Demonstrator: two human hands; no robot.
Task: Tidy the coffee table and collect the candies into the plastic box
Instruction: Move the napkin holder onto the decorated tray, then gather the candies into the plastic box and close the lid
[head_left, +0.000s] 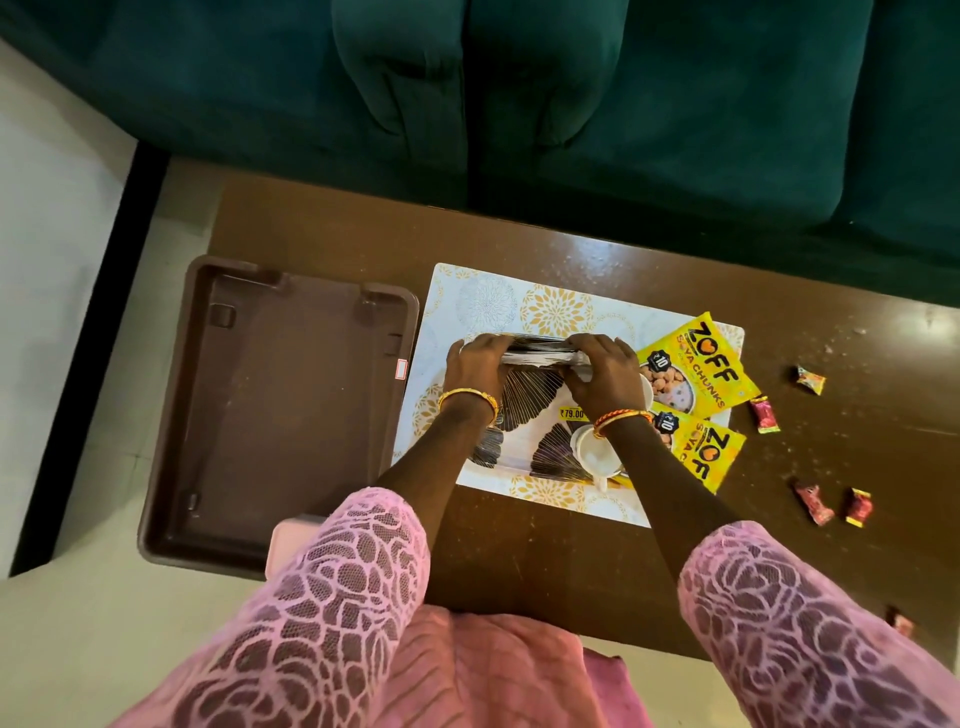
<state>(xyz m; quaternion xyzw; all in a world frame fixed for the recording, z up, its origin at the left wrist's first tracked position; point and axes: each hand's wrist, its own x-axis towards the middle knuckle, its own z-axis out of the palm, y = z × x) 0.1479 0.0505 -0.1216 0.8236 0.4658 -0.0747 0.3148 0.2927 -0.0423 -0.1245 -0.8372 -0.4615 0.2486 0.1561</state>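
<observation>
Head cam: L hand (475, 364) & R hand (605, 371) both grip folded black-white packet (540, 349); red-wrapped candies (763, 414) scattered.

Your two hands are meeting on a folded sheet (540, 356), and that grip is sitting over a placemat (519, 301) lying on the table (519, 551). Left of the grip a tray (270, 410) is overhanging the table's edge. Right of the grip two snack packets (696, 374) are overlapping the placemat. Further right, candies (810, 378) are lying scattered, well apart. Just nearer you, a cup (592, 452) is resting.
</observation>
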